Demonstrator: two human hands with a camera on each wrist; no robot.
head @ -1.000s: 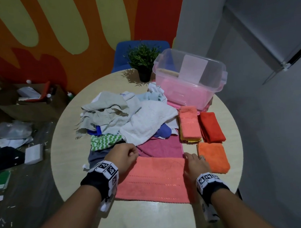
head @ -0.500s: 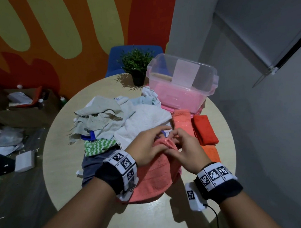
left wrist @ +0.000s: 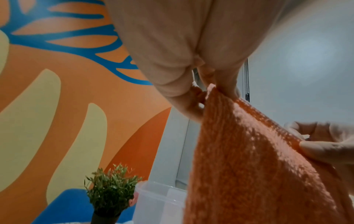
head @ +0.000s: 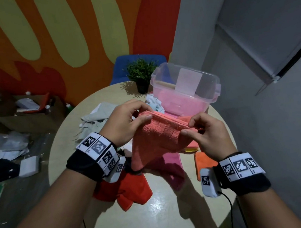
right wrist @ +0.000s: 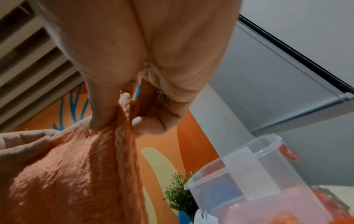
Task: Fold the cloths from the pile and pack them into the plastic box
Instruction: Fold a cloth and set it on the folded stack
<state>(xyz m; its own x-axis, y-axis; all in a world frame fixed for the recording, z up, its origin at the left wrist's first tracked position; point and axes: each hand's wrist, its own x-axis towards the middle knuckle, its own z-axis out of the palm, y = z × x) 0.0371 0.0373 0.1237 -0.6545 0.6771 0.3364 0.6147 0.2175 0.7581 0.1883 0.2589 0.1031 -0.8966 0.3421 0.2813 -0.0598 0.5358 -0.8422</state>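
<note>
- Hands first: left hand and right hand each pinch a top corner of the salmon terry cloth between thumb and forefingers, doubled edge up, cloth held above the near half of the round tabletop.
- Cloth looks light, soft and floppy; it sags below the grip, so corners and hem are the best hold.
- Loose cloth pile lies at left of centre.
- Clear plastic box sits at the far right edge, open.

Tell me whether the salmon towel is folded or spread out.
Folded in half: the salmon towel hangs doubled, its layered top edge pinched by the left hand and right hand.
</note>
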